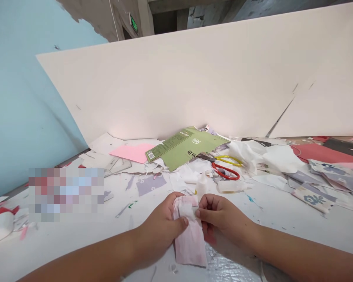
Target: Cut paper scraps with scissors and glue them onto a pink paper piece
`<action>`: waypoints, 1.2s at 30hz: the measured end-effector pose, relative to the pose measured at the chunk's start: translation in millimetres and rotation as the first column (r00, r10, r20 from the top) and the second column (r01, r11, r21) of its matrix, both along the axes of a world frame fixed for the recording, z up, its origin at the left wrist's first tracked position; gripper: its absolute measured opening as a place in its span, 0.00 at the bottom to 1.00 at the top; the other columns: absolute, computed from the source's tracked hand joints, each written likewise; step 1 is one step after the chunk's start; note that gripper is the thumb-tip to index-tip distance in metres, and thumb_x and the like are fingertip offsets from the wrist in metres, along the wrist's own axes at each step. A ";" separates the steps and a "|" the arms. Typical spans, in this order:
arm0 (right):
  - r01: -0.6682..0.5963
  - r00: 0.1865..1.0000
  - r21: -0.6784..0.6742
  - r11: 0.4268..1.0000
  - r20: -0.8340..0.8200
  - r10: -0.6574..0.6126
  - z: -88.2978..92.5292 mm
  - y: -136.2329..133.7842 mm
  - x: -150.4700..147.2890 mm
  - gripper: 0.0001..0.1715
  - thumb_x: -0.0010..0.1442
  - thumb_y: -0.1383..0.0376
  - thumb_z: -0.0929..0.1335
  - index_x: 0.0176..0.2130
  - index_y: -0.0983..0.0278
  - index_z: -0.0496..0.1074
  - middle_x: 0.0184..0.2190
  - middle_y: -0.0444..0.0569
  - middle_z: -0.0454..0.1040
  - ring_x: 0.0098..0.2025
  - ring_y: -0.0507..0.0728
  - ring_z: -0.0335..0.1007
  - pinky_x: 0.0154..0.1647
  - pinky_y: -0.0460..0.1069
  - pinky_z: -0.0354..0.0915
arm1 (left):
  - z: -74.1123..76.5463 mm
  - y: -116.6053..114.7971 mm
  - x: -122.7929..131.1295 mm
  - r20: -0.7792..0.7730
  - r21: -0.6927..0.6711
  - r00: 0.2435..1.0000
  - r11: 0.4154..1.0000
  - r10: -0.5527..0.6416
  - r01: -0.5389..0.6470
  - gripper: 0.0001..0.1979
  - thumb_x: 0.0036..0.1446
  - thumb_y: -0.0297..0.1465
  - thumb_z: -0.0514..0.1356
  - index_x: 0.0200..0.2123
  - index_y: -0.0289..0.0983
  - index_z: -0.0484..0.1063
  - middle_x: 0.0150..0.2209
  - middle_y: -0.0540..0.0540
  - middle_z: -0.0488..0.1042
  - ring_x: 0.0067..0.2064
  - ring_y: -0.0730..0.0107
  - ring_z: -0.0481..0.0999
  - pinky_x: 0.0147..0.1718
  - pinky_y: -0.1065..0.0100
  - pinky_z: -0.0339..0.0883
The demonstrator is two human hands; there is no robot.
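A flat pale pink strip (191, 244), paper or cloth, is held up between both hands just above the table. My left hand (170, 219) grips its left edge, the thumb lying across the front and the fingers behind. On the right edge, my right hand (219, 213) pinches near a whitish patch (188, 211) on the strip's upper half. Whether that patch is a separate piece I cannot tell. Right behind the strip stands a small white bottle (202, 186), partly covered by it. Scissors (223, 164) with one red and one yellow handle lie farther back.
A green printed cardboard sheet (191, 147) and a pink paper sheet (132, 152) lie among scraps by the white partition (194, 86). White tissue-like sheets (258, 154), red paper (326, 154) and patterned pieces (314, 197) are heaped at right. A blurred patch covers part of the left table.
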State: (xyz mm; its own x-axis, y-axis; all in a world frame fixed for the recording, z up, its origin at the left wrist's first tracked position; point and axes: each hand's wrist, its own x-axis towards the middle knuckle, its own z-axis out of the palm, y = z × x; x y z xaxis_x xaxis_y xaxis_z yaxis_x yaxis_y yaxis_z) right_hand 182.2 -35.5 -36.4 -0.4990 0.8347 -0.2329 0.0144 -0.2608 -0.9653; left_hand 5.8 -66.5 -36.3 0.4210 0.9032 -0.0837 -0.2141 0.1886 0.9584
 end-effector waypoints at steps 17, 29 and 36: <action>0.033 0.998 0.087 0.996 0.043 -0.037 -7.0 -5.7 -4.2 0.13 0.51 0.61 0.68 0.24 0.63 0.59 0.12 0.36 0.63 0.13 0.46 0.54 0.15 0.42 0.49 | -0.9 4.2 3.7 -0.100 -0.016 0.989 0.994 0.110 -0.112 0.09 0.49 0.29 0.61 0.34 0.36 0.63 0.27 0.51 0.67 0.28 0.73 0.67 0.29 0.69 0.61; 0.029 0.999 0.112 0.993 0.033 -0.033 -3.9 -9.2 -6.1 0.20 0.49 0.53 0.69 0.24 0.64 0.60 0.14 0.36 0.59 0.15 0.45 0.54 0.17 0.43 0.50 | 3.2 -0.4 4.4 -0.041 -0.057 0.999 0.998 0.001 -0.004 0.13 0.49 0.32 0.61 0.37 0.38 0.61 0.29 0.51 0.68 0.30 0.71 0.70 0.30 0.68 0.62; 0.049 0.998 0.078 0.996 -0.035 -0.046 -4.8 -10.8 -7.0 0.21 0.47 0.51 0.70 0.27 0.65 0.63 0.17 0.37 0.61 0.17 0.45 0.54 0.17 0.43 0.51 | -1.8 5.3 3.7 -0.018 -0.023 0.998 0.998 0.062 -0.062 0.13 0.47 0.32 0.64 0.34 0.35 0.65 0.31 0.47 0.71 0.32 0.68 0.71 0.35 0.63 0.63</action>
State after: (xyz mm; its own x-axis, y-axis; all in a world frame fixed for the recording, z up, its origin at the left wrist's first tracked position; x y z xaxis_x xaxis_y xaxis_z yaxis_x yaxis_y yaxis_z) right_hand 175.2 -46.3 -41.2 -0.4647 0.8727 -0.1499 -0.0283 -0.1839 -0.9825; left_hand 9.6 -61.2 -38.0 0.3625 0.9252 -0.1120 -0.2096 0.1980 0.9575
